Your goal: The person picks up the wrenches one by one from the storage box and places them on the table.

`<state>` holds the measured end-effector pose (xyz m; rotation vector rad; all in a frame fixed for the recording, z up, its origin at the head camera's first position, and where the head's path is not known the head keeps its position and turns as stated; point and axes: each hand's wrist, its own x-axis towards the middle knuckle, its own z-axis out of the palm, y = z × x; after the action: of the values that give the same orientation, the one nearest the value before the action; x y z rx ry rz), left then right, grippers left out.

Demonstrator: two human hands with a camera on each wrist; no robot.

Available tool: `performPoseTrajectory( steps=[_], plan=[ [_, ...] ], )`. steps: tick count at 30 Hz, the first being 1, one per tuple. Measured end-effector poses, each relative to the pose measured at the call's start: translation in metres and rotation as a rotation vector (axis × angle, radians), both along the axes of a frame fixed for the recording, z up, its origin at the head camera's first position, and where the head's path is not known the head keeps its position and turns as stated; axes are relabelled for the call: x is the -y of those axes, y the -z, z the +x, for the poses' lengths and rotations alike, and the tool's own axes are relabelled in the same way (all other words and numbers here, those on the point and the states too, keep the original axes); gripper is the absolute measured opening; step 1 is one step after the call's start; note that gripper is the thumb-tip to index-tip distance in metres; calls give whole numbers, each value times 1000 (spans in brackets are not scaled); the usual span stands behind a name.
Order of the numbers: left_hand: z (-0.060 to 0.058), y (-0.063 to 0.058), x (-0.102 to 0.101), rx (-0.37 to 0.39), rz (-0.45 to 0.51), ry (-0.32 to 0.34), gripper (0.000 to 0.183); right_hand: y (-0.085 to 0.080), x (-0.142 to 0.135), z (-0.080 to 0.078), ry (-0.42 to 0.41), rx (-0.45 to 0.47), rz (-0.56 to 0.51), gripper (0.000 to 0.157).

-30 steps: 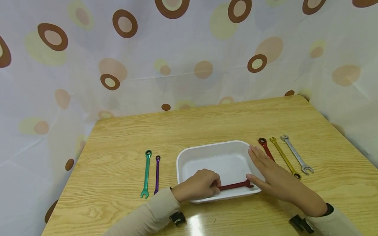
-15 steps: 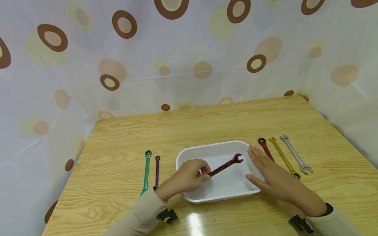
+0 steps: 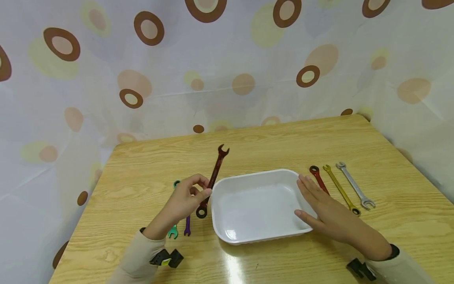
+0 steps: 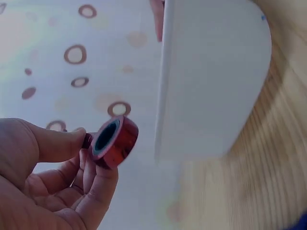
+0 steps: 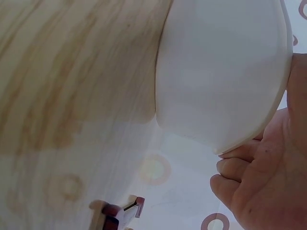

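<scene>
My left hand (image 3: 184,200) pinches a dark red combination wrench (image 3: 217,167) between thumb and fingers, just outside the left rim of the white tray (image 3: 259,213). The wrench's open jaw points up and away, its ring end down toward me. In the left wrist view that ring end (image 4: 123,146) faces the camera, beside the tray's outer wall (image 4: 211,81). My right hand (image 3: 328,211) rests with straight fingers at the tray's right rim, thumb over the inside. From the right wrist view, its fingers lie along the rim (image 5: 280,108).
Left of the tray, a green wrench (image 3: 173,232) and a purple wrench (image 3: 187,227) lie partly hidden by my left hand. On the right lie a red wrench (image 3: 320,182), partly behind my right hand, a yellow wrench (image 3: 341,190) and a silver wrench (image 3: 356,186). A patterned cloth (image 3: 213,79) hangs behind the table.
My left hand has lifted the dark red wrench out of the tray and carried it left past the rim, turning it more upright. My right hand has stayed in place.
</scene>
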<state>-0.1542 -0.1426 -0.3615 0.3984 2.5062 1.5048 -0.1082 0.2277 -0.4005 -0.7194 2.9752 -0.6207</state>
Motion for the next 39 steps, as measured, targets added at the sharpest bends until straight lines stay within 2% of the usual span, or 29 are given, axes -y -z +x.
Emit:
performPoseTrajectory(
  steps=[5, 10, 17, 23, 26, 33, 39],
  plan=[
    [1, 3, 30, 56, 8, -105, 14, 1, 0, 0, 5, 3, 6, 79],
    [3, 10, 60, 95, -40, -215, 18, 2, -1, -1, 11, 10, 9, 79],
    [6, 21, 93, 134, -120, -305, 21, 1, -2, -1, 9, 20, -8, 79],
    [10, 34, 108, 161, -229, -306, 22, 1, -1, -1, 7, 27, -8, 79],
    [11, 39, 112, 152, -281, -308, 21, 1, -1, -1, 8, 25, -5, 79],
    [11, 44, 114, 166, -304, -312, 18, 2, -1, -1, 5, 7, 2, 79],
    [11, 47, 113, 130, -376, -299, 18, 2, -1, 0, 6, 1, 3, 79]
  ],
)
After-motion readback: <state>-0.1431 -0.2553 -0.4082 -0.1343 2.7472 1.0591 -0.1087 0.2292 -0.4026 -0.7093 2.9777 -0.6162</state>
